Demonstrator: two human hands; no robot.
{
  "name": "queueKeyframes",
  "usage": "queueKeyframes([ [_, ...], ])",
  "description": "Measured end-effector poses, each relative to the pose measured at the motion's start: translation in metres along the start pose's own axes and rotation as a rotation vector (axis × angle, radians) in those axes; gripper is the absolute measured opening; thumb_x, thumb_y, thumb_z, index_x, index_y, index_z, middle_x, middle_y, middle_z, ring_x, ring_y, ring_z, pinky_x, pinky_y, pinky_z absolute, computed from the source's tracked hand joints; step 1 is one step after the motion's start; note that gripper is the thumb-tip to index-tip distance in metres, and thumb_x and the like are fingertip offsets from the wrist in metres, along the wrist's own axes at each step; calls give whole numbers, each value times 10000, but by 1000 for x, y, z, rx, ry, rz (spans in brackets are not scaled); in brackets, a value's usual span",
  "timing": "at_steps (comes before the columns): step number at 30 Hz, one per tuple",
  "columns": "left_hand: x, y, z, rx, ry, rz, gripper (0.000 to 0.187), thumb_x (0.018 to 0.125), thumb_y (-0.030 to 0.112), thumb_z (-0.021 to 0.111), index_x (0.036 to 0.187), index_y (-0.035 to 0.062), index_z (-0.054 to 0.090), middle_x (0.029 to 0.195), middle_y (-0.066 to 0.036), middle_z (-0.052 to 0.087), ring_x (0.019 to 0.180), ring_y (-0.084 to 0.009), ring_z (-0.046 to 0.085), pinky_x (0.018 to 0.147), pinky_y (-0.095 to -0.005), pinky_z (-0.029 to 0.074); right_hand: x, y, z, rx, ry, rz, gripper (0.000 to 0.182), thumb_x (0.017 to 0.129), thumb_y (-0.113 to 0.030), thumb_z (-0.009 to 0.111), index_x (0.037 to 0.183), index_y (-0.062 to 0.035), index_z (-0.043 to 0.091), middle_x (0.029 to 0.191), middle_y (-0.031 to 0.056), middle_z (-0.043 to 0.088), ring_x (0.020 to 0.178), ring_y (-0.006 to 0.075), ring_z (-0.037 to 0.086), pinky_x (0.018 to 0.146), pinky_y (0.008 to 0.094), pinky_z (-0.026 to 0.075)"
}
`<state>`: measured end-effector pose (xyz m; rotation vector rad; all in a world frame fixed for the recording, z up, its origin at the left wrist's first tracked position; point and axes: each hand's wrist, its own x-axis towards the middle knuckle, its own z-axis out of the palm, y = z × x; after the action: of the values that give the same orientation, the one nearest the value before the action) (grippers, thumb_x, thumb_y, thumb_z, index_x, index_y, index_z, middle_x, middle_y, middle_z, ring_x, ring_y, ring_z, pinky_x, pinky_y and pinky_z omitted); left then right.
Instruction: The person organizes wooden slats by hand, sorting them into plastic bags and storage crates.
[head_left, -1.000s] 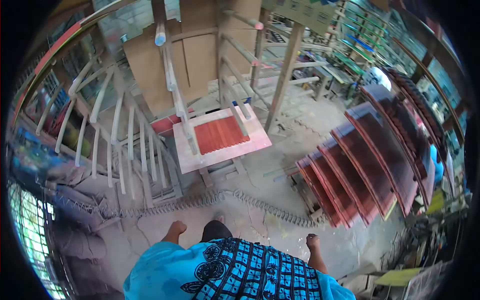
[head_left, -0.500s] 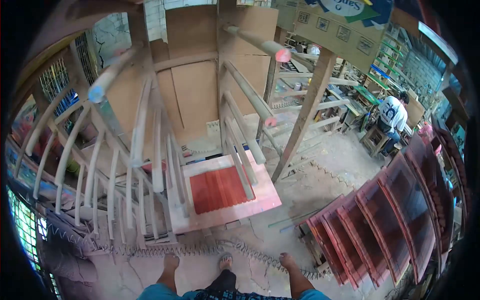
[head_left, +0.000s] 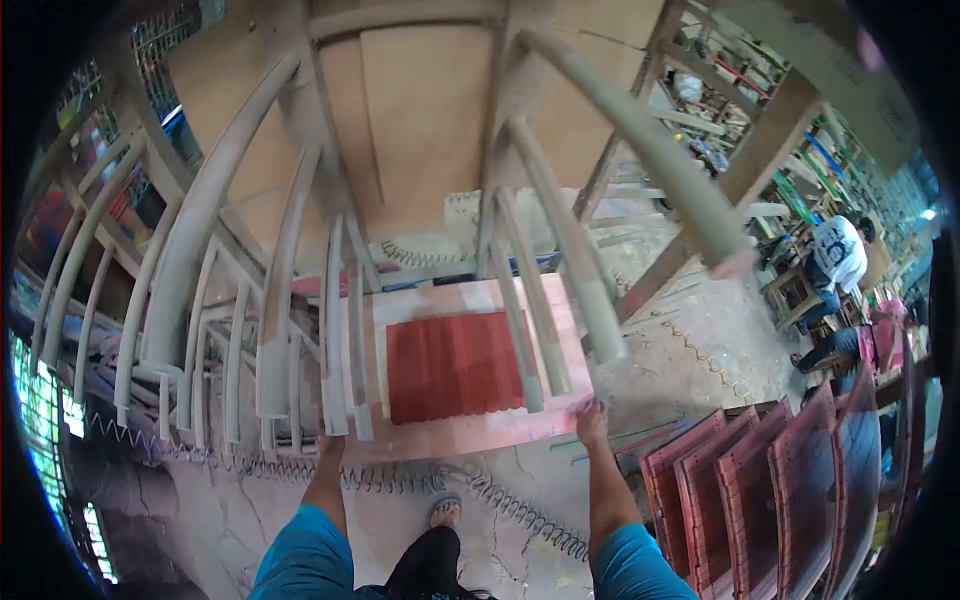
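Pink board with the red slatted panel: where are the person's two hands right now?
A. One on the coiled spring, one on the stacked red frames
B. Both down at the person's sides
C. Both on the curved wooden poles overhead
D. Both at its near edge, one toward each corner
D: the left hand and right hand both reach the near edge of the pink board, on either side of its red slatted panel.

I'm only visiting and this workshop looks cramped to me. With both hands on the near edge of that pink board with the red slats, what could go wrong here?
Three risks, as far as I can judge.

The left hand and right hand grip the pink board right under hanging curved wooden rods; lifting it might knock them.

A coiled spring wire lies across the floor beside the sandalled foot, a likely trip hazard.

Red panels lean close on the right and could be bumped.
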<state>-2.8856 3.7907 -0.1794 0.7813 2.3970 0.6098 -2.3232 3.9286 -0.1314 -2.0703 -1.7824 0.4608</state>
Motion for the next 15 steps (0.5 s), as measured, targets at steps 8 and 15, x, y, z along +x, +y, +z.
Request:
queueKeyframes([
  [8, 21, -1, 22, -64, -66, 26, 418, 781, 301, 513, 1099, 40, 441, 1065, -201, 538, 948, -352, 484, 821, -402, 398, 54, 60, 49, 188, -5, 84, 414, 719, -224, 623, 1050, 9, 538, 858, 182, 618, 793, 337, 606, 708, 404, 478],
  [15, 0, -96, 45, -283, 125, -166, 353, 775, 314, 497, 948, 7, 515, 954, -216, 570, 794, -357, 513, 740, -416, 420, -16, 36, -2, 552, -127, 299, 177, 638, -71, 624, 790, -1, 565, 671, 24, 552, 604, 137, 503, 564, 284, 421],
])
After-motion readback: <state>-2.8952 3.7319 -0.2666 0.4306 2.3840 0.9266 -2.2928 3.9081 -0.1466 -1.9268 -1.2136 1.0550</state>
